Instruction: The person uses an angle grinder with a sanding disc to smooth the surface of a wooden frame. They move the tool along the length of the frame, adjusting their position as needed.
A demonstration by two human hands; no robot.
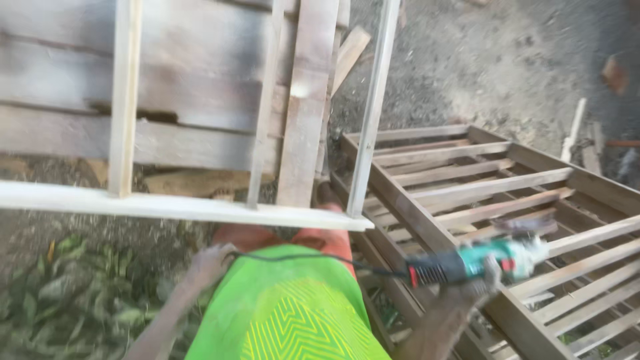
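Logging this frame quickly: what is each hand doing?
Left hand: blurred, cannot tell.
Right hand: closed on the angle grinder.

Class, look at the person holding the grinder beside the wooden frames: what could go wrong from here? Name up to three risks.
1. The right hand alone holds the grinder; a kick might twist it loose.
2. Its cord trails across the person's lap and may snag or meet the disc.
3. The pale frame stands right in front of the left hand, and could tip or be knocked.
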